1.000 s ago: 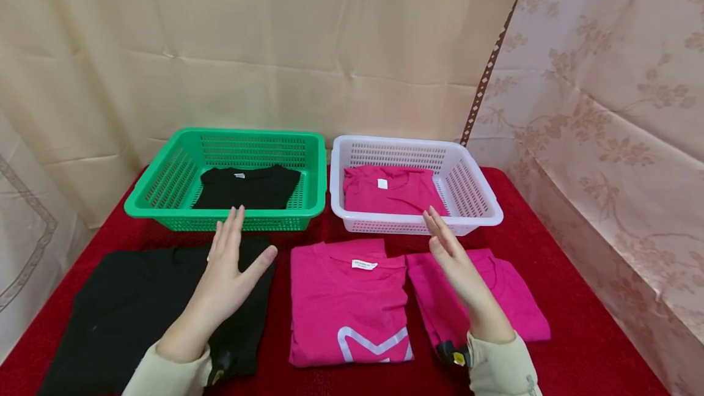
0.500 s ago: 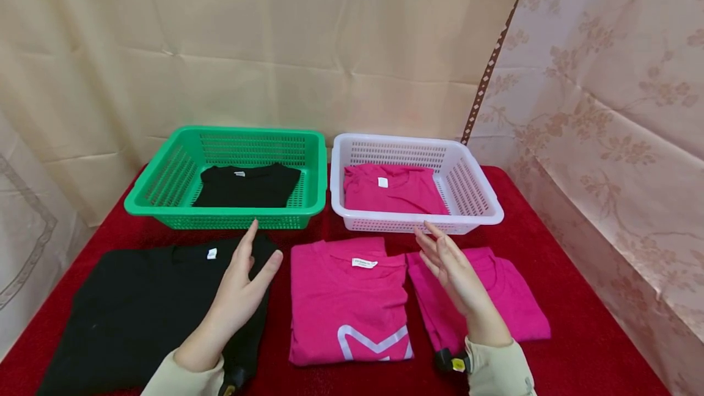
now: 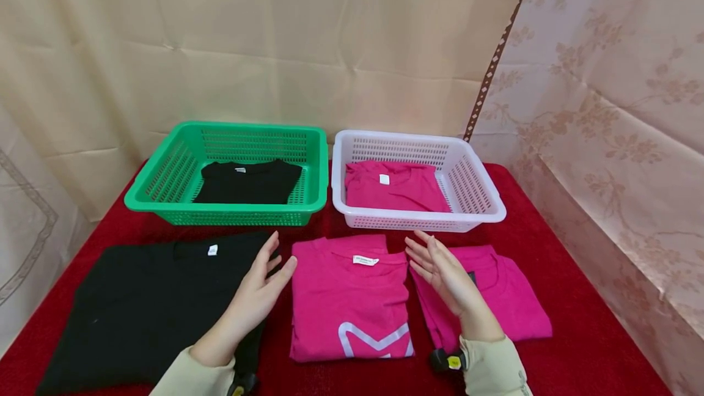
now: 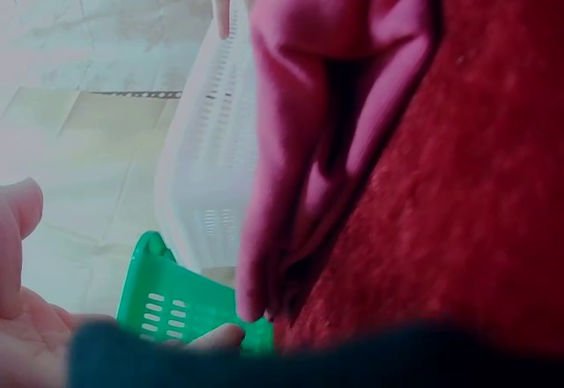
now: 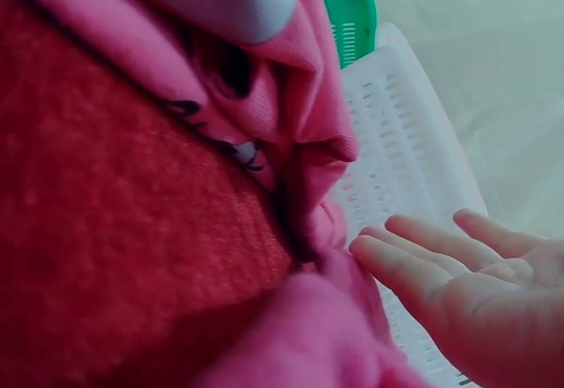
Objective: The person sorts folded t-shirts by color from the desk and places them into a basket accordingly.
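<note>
Black shirt [image 3: 148,310] far left, left hand [image 3: 255,289] now swung inward near the middle pink shirt [image 3: 352,304], empty, fingers loosely spread, right hand [image 3: 448,277] drawn back, empty, above the right pink shirt [image 3: 511,298], two baskets [image 3: 231,207] behind, one shirt [image 3: 250,185] in each

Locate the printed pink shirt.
In the head view, the printed pink shirt lies centre front on the red cloth, between the left hand and right hand.
</note>
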The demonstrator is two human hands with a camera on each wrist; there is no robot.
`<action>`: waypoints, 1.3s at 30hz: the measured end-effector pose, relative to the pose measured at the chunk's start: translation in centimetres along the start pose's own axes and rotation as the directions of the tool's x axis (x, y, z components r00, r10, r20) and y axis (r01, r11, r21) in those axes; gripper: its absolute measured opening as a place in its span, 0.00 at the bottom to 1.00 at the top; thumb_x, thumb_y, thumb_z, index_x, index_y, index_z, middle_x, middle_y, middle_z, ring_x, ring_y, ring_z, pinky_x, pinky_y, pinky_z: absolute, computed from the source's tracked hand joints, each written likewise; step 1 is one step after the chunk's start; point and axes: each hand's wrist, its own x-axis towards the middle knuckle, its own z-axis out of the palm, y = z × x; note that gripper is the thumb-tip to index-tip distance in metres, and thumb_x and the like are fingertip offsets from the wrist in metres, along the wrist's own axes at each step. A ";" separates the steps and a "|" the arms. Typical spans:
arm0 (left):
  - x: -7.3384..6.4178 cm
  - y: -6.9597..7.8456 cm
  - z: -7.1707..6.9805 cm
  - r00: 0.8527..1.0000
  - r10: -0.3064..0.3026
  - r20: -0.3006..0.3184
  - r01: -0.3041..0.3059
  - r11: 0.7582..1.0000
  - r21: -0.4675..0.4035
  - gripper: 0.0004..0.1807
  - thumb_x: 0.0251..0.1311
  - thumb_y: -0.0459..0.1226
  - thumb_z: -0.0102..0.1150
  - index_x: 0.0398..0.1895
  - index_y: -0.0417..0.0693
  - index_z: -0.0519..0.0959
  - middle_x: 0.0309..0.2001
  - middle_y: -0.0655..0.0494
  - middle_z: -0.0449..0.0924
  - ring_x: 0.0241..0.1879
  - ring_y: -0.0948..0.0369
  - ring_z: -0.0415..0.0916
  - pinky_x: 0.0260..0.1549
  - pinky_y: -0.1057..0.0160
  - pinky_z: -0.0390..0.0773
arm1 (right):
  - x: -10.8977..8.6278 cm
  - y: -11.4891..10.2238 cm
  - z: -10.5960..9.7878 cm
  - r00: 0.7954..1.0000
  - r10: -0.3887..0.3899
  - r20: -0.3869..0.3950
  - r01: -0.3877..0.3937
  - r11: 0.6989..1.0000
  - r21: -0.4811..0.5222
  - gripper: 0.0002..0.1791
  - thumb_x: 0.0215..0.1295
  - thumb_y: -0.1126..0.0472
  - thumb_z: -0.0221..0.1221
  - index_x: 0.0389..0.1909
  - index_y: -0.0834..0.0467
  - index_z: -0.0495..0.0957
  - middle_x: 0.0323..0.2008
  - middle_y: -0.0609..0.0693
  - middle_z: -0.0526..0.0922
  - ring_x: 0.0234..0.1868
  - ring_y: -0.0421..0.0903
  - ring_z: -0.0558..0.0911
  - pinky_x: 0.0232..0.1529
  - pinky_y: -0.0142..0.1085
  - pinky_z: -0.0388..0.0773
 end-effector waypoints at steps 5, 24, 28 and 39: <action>0.0 -0.2 0.7 0.999 -0.031 0.009 0.031 0.999 0.025 0.41 0.73 0.48 0.50 0.80 0.47 0.42 0.78 0.39 0.46 0.74 0.37 0.54 0.67 0.39 0.64 | 0.1 0.3 0.2 0.999 0.050 -0.004 -0.050 0.999 0.004 0.37 0.80 0.45 0.37 0.78 0.64 0.44 0.76 0.67 0.53 0.76 0.65 0.55 0.61 0.30 0.74; 0.1 -1.0 1.6 0.990 -0.117 0.080 0.123 0.990 -0.076 0.45 0.69 0.47 0.56 0.79 0.45 0.42 0.76 0.36 0.51 0.70 0.41 0.62 0.65 0.45 0.70 | 0.1 1.0 1.1 0.995 0.093 -0.045 -0.093 0.996 0.001 0.35 0.81 0.48 0.39 0.77 0.65 0.46 0.75 0.67 0.55 0.75 0.63 0.58 0.67 0.44 0.71; 0.1 -1.2 1.7 0.990 -0.117 0.081 0.124 0.987 -0.100 0.45 0.67 0.45 0.59 0.78 0.45 0.44 0.74 0.37 0.57 0.66 0.44 0.67 0.61 0.50 0.75 | 0.3 1.2 1.2 0.991 0.104 -0.083 -0.103 0.995 0.016 0.33 0.80 0.51 0.41 0.76 0.66 0.48 0.74 0.68 0.57 0.74 0.63 0.61 0.64 0.42 0.74; 0.0 -1.6 1.7 0.985 -0.128 0.117 0.141 0.984 -0.106 0.44 0.66 0.42 0.60 0.77 0.44 0.46 0.68 0.36 0.66 0.57 0.53 0.76 0.55 0.55 0.79 | 0.2 1.0 1.4 0.967 0.154 -0.204 -0.176 0.980 -0.091 0.32 0.76 0.54 0.50 0.74 0.62 0.55 0.69 0.66 0.64 0.63 0.58 0.77 0.52 0.44 0.83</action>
